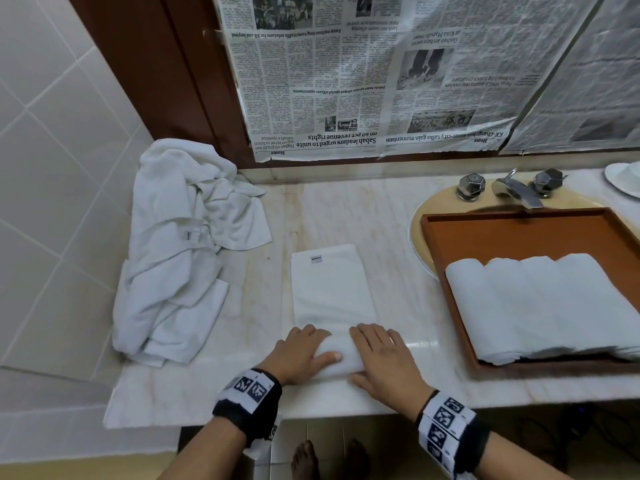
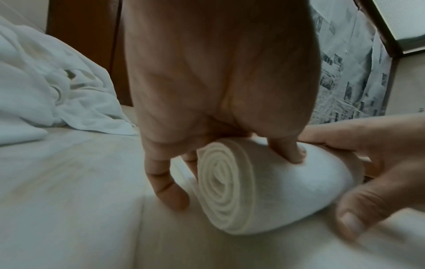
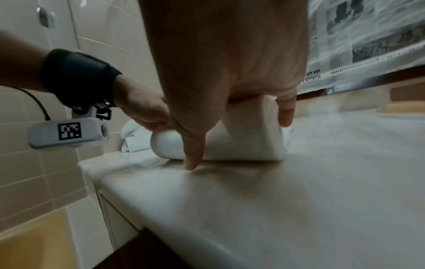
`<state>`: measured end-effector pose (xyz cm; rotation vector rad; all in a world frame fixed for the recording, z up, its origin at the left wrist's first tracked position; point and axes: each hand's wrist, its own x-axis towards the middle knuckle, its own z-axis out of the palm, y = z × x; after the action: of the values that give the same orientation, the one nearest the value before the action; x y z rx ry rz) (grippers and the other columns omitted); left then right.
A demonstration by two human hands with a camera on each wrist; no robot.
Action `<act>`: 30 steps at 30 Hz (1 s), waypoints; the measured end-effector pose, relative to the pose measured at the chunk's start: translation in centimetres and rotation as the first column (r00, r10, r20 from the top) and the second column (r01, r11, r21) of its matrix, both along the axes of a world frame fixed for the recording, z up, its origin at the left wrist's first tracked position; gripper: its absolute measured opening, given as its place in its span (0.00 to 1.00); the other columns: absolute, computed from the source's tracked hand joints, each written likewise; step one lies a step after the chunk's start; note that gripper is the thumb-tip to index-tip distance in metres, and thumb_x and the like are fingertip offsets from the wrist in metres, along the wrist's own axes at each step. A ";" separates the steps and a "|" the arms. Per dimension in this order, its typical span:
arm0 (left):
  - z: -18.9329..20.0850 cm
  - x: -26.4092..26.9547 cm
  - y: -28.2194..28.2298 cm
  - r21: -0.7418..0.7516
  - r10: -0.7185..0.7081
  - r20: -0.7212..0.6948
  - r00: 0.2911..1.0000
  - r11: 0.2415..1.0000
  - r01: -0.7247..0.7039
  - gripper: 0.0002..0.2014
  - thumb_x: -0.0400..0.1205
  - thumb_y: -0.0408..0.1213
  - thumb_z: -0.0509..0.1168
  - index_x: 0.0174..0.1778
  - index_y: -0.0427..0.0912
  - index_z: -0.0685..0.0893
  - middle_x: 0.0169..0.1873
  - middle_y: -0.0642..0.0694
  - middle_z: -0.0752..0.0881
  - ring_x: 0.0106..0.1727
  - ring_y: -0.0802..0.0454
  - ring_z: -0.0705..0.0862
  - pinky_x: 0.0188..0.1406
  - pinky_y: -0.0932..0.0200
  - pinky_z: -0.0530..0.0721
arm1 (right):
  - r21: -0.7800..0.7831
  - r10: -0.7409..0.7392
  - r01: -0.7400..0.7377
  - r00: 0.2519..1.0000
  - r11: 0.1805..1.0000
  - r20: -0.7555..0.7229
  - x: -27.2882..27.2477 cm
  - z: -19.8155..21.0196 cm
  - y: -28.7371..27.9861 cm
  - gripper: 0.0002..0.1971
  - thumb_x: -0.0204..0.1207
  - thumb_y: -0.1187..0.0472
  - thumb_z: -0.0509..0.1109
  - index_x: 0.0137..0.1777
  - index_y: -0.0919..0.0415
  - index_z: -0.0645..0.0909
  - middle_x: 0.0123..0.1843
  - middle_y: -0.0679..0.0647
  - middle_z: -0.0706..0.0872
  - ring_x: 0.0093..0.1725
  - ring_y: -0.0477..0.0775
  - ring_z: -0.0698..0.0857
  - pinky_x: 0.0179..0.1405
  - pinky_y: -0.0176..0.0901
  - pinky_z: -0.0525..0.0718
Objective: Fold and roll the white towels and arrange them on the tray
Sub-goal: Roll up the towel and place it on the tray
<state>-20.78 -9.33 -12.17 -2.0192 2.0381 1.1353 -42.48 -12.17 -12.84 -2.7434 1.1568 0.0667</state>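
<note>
Towels [image 1: 540,303], rolled, lie side by side inside tray [image 1: 519,230].

Tray [image 1: 450,289] right side cut off by frame edge. Dish [image 1: 623,181] partly cropped. Towel [image 1: 332,289] label unreadable. Right thumb [image 2: 352,218] blurred.

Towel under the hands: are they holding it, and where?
Yes. Both hands, left and right, grip the towel at its rolled-up near end.
</note>
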 end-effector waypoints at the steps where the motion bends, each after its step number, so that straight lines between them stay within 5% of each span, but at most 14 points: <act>1: -0.1 0.2 -0.3 0.020 0.006 -0.037 0.999 1.000 -0.005 0.36 0.81 0.71 0.53 0.81 0.54 0.69 0.73 0.48 0.72 0.74 0.44 0.70 0.73 0.40 0.71 | -0.009 -0.006 0.005 1.000 1.000 -0.006 0.5 0.0 -0.1 0.42 0.53 0.34 0.81 0.64 0.59 0.81 0.57 0.53 0.84 0.52 0.56 0.86 0.48 0.50 0.85; 5: 0.0 0.0 0.4 -0.040 0.141 -0.142 0.980 0.988 -0.148 0.48 0.67 0.81 0.46 0.77 0.55 0.74 0.70 0.52 0.71 0.71 0.49 0.69 0.73 0.44 0.72 | 0.158 0.004 0.004 0.999 0.987 -0.051 1.7 1.1 -2.6 0.34 0.69 0.36 0.75 0.67 0.59 0.75 0.63 0.54 0.79 0.61 0.59 0.79 0.52 0.52 0.75; 9: -0.2 -1.1 2.6 -0.284 0.135 -0.061 0.989 0.948 -0.147 0.48 0.70 0.82 0.46 0.80 0.56 0.69 0.74 0.56 0.66 0.73 0.52 0.65 0.70 0.49 0.74 | 0.360 0.000 0.019 0.999 0.933 -0.053 1.6 2.1 -4.3 0.35 0.73 0.35 0.72 0.71 0.57 0.71 0.67 0.54 0.76 0.67 0.56 0.73 0.59 0.50 0.72; 14: -1.2 -1.6 4.1 -0.292 0.067 0.046 0.997 0.955 -0.050 0.44 0.75 0.79 0.47 0.81 0.54 0.67 0.75 0.55 0.69 0.73 0.52 0.68 0.66 0.53 0.75 | 0.538 -0.031 0.049 0.999 0.841 -0.042 0.8 2.7 -4.1 0.35 0.71 0.36 0.75 0.72 0.55 0.74 0.66 0.53 0.78 0.66 0.55 0.75 0.60 0.47 0.71; 17: -1.0 -1.1 3.4 -0.235 0.026 0.061 0.998 0.972 -0.011 0.52 0.67 0.85 0.35 0.79 0.56 0.69 0.72 0.57 0.71 0.71 0.53 0.69 0.62 0.50 0.76 | 0.403 -0.055 0.057 0.998 0.914 -0.016 0.1 2.5 -2.7 0.37 0.69 0.32 0.73 0.72 0.53 0.74 0.66 0.51 0.80 0.64 0.55 0.78 0.64 0.51 0.74; 21: -1.1 -0.5 2.4 -0.145 0.042 -0.038 0.998 0.988 -0.047 0.53 0.65 0.87 0.38 0.77 0.56 0.71 0.67 0.56 0.73 0.69 0.52 0.69 0.66 0.46 0.75 | 0.047 -0.042 0.048 0.993 0.998 -0.107 0.7 1.1 0.0 0.39 0.52 0.30 0.76 0.57 0.58 0.82 0.48 0.52 0.83 0.46 0.56 0.84 0.47 0.53 0.84; 25: -1.0 -0.8 2.5 -0.142 0.111 -0.130 0.985 0.981 -0.129 0.43 0.71 0.80 0.49 0.78 0.57 0.71 0.66 0.55 0.72 0.68 0.52 0.69 0.69 0.47 0.74 | 0.080 -0.004 0.014 0.991 0.997 -0.135 1.3 1.1 -1.0 0.36 0.58 0.33 0.77 0.59 0.59 0.79 0.52 0.54 0.81 0.51 0.58 0.82 0.44 0.52 0.80; 30: -1.3 -2.1 4.3 -0.417 0.156 0.086 0.984 0.902 -0.107 0.39 0.77 0.76 0.50 0.81 0.57 0.67 0.75 0.55 0.68 0.75 0.52 0.66 0.66 0.49 0.73 | 0.289 0.031 0.008 0.991 0.957 -0.128 2.1 2.5 -3.7 0.34 0.74 0.36 0.69 0.70 0.60 0.70 0.67 0.57 0.76 0.66 0.59 0.74 0.58 0.53 0.74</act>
<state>-22.87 -4.99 -13.46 -2.3747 2.2595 0.6120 -40.43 -15.84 -10.32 -2.5168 1.0656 0.3919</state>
